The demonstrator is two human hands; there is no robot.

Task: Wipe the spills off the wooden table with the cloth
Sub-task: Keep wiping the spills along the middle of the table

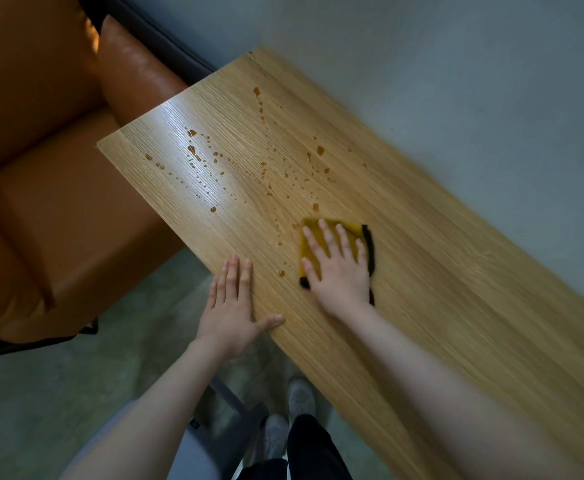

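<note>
Right hand [339, 271] flat, fingers spread, pressing the cloth [349, 233] onto the bench [457, 271]. Left hand [231, 306] lies open on the bench edge, gripping nothing. Brown spills [193, 150] dot the wood beyond.

I see a long rectangular table of pale, straight-grained wood [422, 271], its top lying flat and running diagonally through my view. Across the table's far end lies a scatter of amber-brown liquid drops and small puddles [193, 152], thinning into fine specks toward the table's middle, with a few drops near its near edge. A square mustard-yellow cloth with black edging [318, 233] lies flat on the table's middle, just beside the nearest drops, partly covered from my view.
</note>
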